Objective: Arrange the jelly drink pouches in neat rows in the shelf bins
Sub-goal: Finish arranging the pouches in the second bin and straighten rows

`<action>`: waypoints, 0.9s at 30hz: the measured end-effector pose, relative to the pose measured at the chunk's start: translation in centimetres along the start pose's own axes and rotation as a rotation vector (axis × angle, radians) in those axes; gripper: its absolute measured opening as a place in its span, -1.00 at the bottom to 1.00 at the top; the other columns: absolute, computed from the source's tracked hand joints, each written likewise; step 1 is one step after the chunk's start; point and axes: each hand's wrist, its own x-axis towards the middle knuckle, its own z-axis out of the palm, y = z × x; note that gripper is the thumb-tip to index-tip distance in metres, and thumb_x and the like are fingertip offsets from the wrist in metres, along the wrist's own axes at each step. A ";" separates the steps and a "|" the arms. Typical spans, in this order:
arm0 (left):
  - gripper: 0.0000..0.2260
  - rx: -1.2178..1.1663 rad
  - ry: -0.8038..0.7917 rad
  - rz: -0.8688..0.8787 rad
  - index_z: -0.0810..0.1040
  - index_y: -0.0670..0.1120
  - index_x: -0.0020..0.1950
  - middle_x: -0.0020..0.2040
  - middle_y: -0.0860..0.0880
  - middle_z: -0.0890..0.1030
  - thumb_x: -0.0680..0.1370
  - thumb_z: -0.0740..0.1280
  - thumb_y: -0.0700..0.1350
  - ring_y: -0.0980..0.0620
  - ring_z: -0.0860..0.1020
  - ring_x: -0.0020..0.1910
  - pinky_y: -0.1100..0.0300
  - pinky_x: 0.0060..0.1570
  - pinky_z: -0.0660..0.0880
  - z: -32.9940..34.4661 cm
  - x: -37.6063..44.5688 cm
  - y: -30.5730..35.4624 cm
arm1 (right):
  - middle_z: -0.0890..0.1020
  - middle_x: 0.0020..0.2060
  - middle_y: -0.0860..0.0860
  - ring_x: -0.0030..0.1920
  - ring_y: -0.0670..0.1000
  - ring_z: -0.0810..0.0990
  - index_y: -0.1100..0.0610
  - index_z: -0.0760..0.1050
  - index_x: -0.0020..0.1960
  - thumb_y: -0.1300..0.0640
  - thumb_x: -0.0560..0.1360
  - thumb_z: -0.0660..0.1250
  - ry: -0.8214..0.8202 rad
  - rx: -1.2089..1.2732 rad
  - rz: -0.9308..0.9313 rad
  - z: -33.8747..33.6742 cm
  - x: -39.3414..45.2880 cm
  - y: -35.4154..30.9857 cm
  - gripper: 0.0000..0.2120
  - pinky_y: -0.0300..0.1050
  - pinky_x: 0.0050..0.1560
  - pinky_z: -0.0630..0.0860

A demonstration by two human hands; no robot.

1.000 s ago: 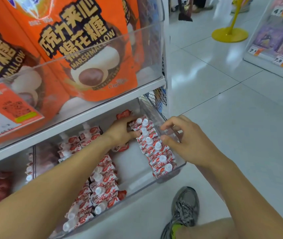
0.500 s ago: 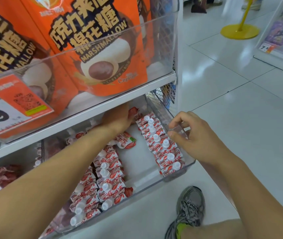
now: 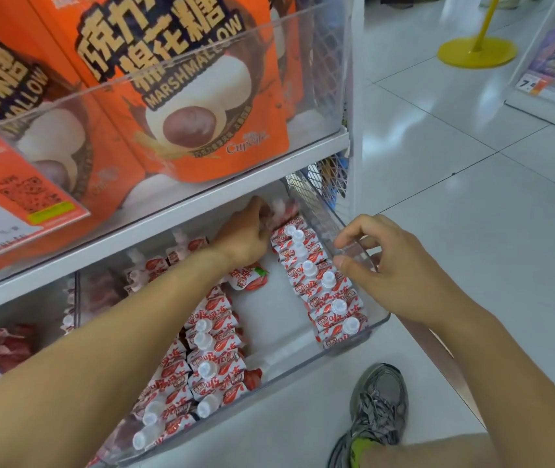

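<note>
Your left hand (image 3: 247, 234) reaches deep into the clear shelf bin (image 3: 375, 327), under the white shelf edge (image 3: 154, 228), and its fingers curl round a blurred red-and-white jelly drink pouch (image 3: 283, 211) at the bin's back right corner. Your right hand (image 3: 389, 268) hovers at the bin's right wall, thumb and forefinger bent toward each other just over the clear rim; you cannot tell from this view whether they pinch the rim or hold nothing. Just left of that hand, a neat row of pouches (image 3: 323, 292) with white caps runs along the right wall from the back of the bin to its front right corner. A single loose pouch (image 3: 247, 276) lies flat beside your left wrist, near the middle of the bin, apart from the row. A bare strip of bin floor separates the right row from more pouches (image 3: 208, 352) packed in rows toward the front left, partly hidden under your left forearm. On the shelf above, orange marshmallow bags (image 3: 181, 96) stand in another clear bin, with an orange price tag (image 3: 16, 197) at its front left. Beyond the bin, your grey sneaker (image 3: 379, 410) rests on the pale tiled floor (image 3: 472, 197), and a yellow stand base (image 3: 477, 52) sits far off at the upper right.
</note>
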 end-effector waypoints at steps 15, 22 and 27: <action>-0.67 0.072 -0.189 0.089 0.40 -0.05 0.11 -0.11 -0.09 0.60 0.65 0.00 0.15 -0.01 0.54 -0.19 0.15 -0.22 0.39 -0.1 2.6 0.2 | 0.55 0.04 -0.14 0.07 -0.18 0.55 -0.15 0.47 -0.03 0.01 0.51 0.42 -0.008 0.015 0.013 -0.1 0.0 -0.1 -0.86 -0.25 -0.05 0.47; -0.61 0.024 -0.343 0.096 0.42 -0.13 -0.05 -0.18 -0.11 0.51 0.63 0.04 0.17 0.01 0.40 -0.20 0.12 -0.17 0.33 -1.0 3.3 0.7 | 0.52 -0.05 -0.10 -0.01 -0.11 0.56 -0.12 0.46 -0.11 0.05 0.49 0.43 0.026 -0.009 0.004 0.2 0.6 -0.5 -0.85 -0.15 -0.06 0.54; -0.70 -0.042 -0.438 0.053 0.47 -0.11 0.05 0.04 -0.14 0.57 0.50 0.25 0.09 -0.13 0.51 0.03 -0.01 0.10 0.40 -3.3 2.0 0.1 | 0.54 -0.02 -0.11 0.01 -0.15 0.55 -0.13 0.48 -0.09 0.04 0.50 0.42 0.010 -0.004 0.024 0.1 0.6 -0.5 -0.87 -0.24 -0.06 0.49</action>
